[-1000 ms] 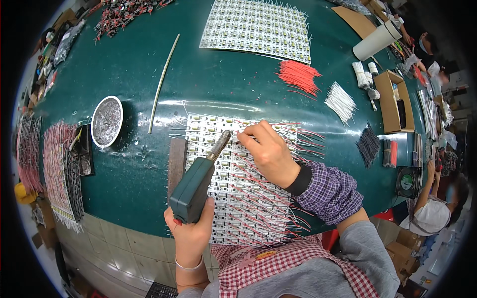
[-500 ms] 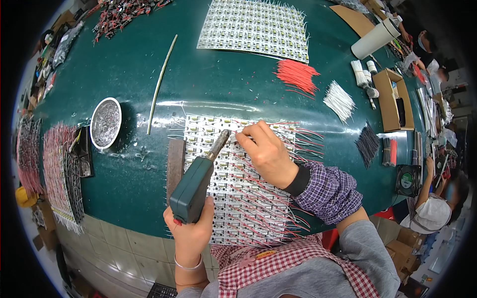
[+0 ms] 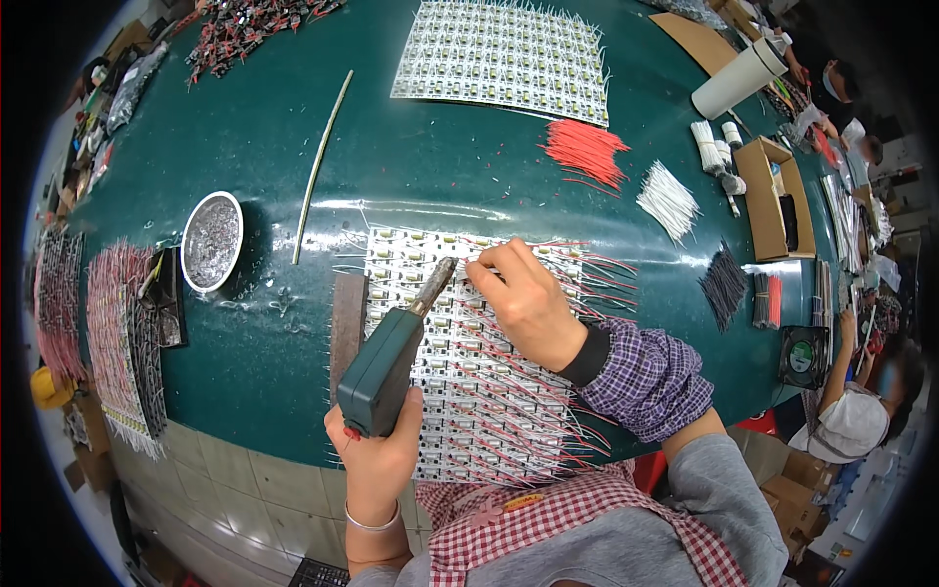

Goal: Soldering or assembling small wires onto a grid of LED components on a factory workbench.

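My left hand [image 3: 383, 452] is wrapped round the handle of a dark green soldering gun [image 3: 380, 368]. The gun's metal tip points up and to the right, over the upper rows of a white panel of small circuit boards [image 3: 440, 342]. Beside the tip, my right hand [image 3: 531, 305] bends over the panel with thumb and forefinger pinched close to the boards. Whatever is between those fingertips is too small to make out. Many red and white wires [image 3: 509, 421] stick out from the lower and right parts of the panel. A flat brown bar [image 3: 346, 323] lies along its left edge.
Farther back lie a second board panel [image 3: 501, 59] and piles of red [image 3: 584, 152], white [image 3: 668, 201] and black wires [image 3: 723, 284]. A white-rimmed bowl [image 3: 212, 242] and a thin stick [image 3: 322, 168] are left. A bottle [image 3: 739, 76] and cardboard box [image 3: 773, 201] stand right; a co-worker [image 3: 851, 416] sits beyond.
The soldering gun and my left hand have shifted very slightly right. My right hand keeps its pinch at nearly the same spot on the panel.
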The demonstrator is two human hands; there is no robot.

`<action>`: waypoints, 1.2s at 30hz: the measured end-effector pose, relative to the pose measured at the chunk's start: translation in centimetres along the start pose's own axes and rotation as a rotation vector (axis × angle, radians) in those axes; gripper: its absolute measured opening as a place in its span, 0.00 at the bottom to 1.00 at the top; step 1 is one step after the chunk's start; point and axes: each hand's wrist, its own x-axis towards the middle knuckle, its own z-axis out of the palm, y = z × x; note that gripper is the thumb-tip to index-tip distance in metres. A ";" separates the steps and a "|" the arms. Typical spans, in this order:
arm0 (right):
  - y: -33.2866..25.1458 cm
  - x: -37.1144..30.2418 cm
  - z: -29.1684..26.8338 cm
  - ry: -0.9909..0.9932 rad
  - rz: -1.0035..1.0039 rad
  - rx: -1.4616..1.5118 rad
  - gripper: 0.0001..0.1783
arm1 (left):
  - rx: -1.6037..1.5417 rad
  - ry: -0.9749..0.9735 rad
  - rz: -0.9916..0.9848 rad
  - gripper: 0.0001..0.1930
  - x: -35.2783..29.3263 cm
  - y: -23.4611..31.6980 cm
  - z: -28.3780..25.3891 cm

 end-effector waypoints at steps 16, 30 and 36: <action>0.3 -0.6 0.1 0.022 0.009 -0.005 0.15 | 0.160 0.513 0.379 0.13 1.4 2.6 -4.7; 0.0 -0.9 0.1 0.016 0.004 0.009 0.10 | -0.084 0.435 0.195 0.12 6.8 2.4 -8.1; -0.1 -0.9 0.0 0.015 -0.007 0.034 0.10 | -0.078 0.324 0.157 0.11 5.0 3.2 -6.2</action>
